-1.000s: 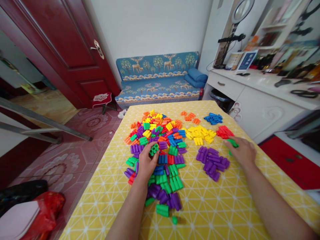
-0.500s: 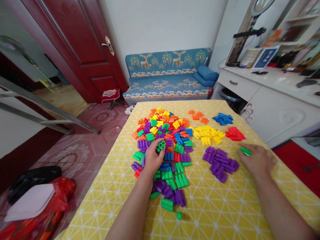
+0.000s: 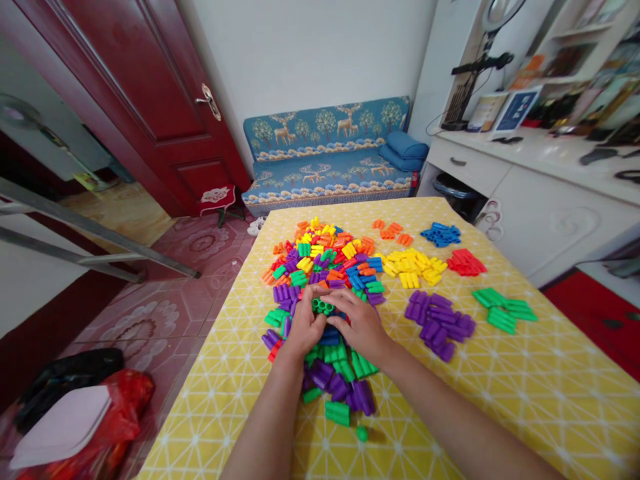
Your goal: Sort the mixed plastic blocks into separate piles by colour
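Observation:
Over the mixed pile of plastic tube blocks, my left hand is closed on green tube blocks, whose round open ends face me. My right hand meets it from the right, its bent fingers on the same green blocks; the fingertips are partly hidden. Right of the pile lie groups of one colour: purple blocks, yellow blocks, red blocks, blue blocks, orange blocks and green blocks. Near me is a small green ball.
A yellow patterned cloth covers the table. Behind it stands a blue sofa; a white cabinet is on the right. To the left are a metal ladder and a red plastic bag on the floor.
My right hand has let go of its green blocks, which now lie with the green group at the right, and has moved left to join my left hand over the pile.

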{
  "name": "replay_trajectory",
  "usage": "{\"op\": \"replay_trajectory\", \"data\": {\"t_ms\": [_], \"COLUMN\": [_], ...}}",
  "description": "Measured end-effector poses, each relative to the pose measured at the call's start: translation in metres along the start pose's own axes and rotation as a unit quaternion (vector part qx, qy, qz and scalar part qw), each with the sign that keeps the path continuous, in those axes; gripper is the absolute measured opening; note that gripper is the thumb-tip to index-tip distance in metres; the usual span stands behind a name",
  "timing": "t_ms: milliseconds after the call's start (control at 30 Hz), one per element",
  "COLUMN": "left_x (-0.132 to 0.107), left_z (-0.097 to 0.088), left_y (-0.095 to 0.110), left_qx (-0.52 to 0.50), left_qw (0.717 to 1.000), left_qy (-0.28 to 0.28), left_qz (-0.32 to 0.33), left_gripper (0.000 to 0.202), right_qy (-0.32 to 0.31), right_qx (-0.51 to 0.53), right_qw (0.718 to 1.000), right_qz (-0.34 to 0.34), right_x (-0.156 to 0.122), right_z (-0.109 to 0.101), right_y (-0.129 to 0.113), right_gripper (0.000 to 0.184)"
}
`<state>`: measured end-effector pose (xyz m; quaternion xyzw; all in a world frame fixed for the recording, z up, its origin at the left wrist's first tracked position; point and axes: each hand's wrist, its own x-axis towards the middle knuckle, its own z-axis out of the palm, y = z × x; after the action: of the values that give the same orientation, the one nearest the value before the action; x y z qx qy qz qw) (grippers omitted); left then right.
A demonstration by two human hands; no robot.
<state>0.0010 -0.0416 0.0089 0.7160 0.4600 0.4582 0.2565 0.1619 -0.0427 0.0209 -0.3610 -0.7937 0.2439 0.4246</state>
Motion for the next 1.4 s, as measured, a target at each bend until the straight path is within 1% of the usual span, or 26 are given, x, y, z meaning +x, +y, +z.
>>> {"op": "replay_trajectory", "data": {"t_ms": [67, 167, 233, 267, 333, 367, 400, 467, 533, 567, 633, 700, 767, 833, 900, 933, 1000, 1033, 1067, 1100, 1167, 1200, 1233, 1267, 1333, 1400], "left_x": [0.000, -0.001, -0.001, 0.000, 0.000, 0.001, 0.001, 0.001, 0.000, 0.000, -0.001, -0.001, 0.000, 0.001, 0.002, 0.003, 0.003, 0.003, 0.003, 0.003, 0.002, 0.001, 0.001, 0.000, -0.001, -0.001], "left_z": [-0.002, -0.002, -0.001, 0.000, 0.001, 0.000, 0.000, 0.000, 0.000, 0.001, 0.003, 0.004, 0.006, 0.007, 0.008, 0.009, 0.010, 0.010, 0.011, 0.011, 0.011, 0.010, 0.010, 0.009, 0.006, 0.003], "left_y": [-0.001, -0.001, 0.000, 0.000, 0.000, 0.000, 0.000, -0.001, -0.002, -0.002, -0.005, -0.008, -0.011, -0.014, -0.017, -0.017, -0.018, -0.018, -0.018, -0.018, -0.016, -0.015, -0.014, -0.013, -0.011, -0.009], "left_qx": [-0.001, 0.005, 0.014, 0.017, 0.012, 0.005, -0.004, -0.017, -0.019, -0.019, -0.018, -0.027, -0.047, -0.063, -0.078, -0.085, -0.090, -0.086, -0.080, -0.079, -0.095, -0.107, -0.116, -0.118, -0.095, -0.054], "left_qw": [1.000, 0.998, 0.997, 0.997, 0.998, 0.998, 0.999, 0.999, 0.999, 0.998, 0.997, 0.996, 0.995, 0.994, 0.993, 0.992, 0.991, 0.991, 0.991, 0.991, 0.989, 0.987, 0.987, 0.987, 0.991, 0.996], "left_qy": [-0.012, -0.055, -0.078, -0.080, -0.069, -0.060, -0.050, -0.030, -0.010, -0.001, 0.012, 0.023, 0.030, 0.036, 0.053, 0.063, 0.078, 0.081, 0.080, 0.077, 0.069, 0.064, 0.056, 0.045, 0.023, 0.011], "left_qz": [0.001, 0.001, -0.001, -0.003, -0.004, -0.002, 0.000, -0.008, -0.037, -0.054, -0.076, -0.081, -0.086, -0.086, -0.076, -0.070, -0.067, -0.070, -0.075, -0.081, -0.093, -0.098, -0.101, -0.101, -0.091, -0.063], "left_gripper": [0.061, 0.071, 0.071, 0.071, 0.066, 0.061, 0.055, 0.041, 0.032, 0.030, 0.029, 0.029, 0.029, 0.031, 0.035, 0.037, 0.043, 0.044, 0.044, 0.042, 0.033, 0.030, 0.028, 0.028, 0.030, 0.033], "right_qy": [0.011, 0.027, 0.035, 0.038, 0.052, 0.069, 0.094, 0.172, 0.257, 0.280, 0.272, 0.231, 0.181, 0.137, 0.108, 0.105, 0.121, 0.135, 0.150, 0.160, 0.162, 0.151, 0.136, 0.112, 0.063, 0.028], "right_qx": [0.006, 0.011, 0.007, 0.002, -0.016, -0.028, -0.042, -0.087, -0.164, -0.216, -0.312, -0.384, -0.427, -0.458, -0.486, -0.498, -0.509, -0.503, -0.487, -0.457, -0.359, -0.297, -0.233, -0.176, -0.091, -0.038], "right_qw": [1.000, 0.999, 0.999, 0.999, 0.997, 0.995, 0.992, 0.974, 0.939, 0.917, 0.879, 0.846, 0.826, 0.818, 0.812, 0.808, 0.806, 0.812, 0.825, 0.846, 0.905, 0.933, 0.957, 0.974, 0.991, 0.997], "right_qz": [0.006, 0.017, 0.024, 0.029, 0.046, 0.060, 0.078, 0.118, 0.162, 0.183, 0.235, 0.290, 0.319, 0.320, 0.305, 0.296, 0.277, 0.264, 0.246, 0.222, 0.163, 0.135, 0.110, 0.092, 0.073, 0.062], "right_x": [-0.001, -0.003, -0.005, -0.005, -0.005, -0.006, -0.007, -0.012, -0.022, -0.028, -0.043, -0.058, -0.071, -0.080, -0.084, -0.084, -0.080, -0.076, -0.071, -0.064, -0.050, -0.043, -0.036, -0.029, -0.018, -0.011], "right_z": [0.005, 0.004, 0.000, -0.003, -0.014, -0.022, -0.033, -0.063, -0.102, -0.123, -0.161, -0.189, -0.205, -0.211, -0.211, -0.210, -0.205, -0.201, -0.194, -0.185, -0.159, -0.143, -0.125, -0.107, -0.071, -0.041], "right_y": [0.004, 0.010, 0.010, 0.009, 0.008, 0.009, 0.012, 0.026, 0.051, 0.066, 0.096, 0.121, 0.137, 0.145, 0.147, 0.146, 0.141, 0.136, 0.130, 0.123, 0.102, 0.090, 0.077, 0.064, 0.040, 0.021], "right_gripper": [0.031, 0.025, 0.022, 0.021, 0.020, 0.020, 0.022, 0.027, 0.032, 0.032, 0.032, 0.031, 0.029, 0.028, 0.027, 0.027, 0.027, 0.027, 0.027, 0.026, 0.024, 0.023, 0.024, 0.025, 0.033, 0.042]}}
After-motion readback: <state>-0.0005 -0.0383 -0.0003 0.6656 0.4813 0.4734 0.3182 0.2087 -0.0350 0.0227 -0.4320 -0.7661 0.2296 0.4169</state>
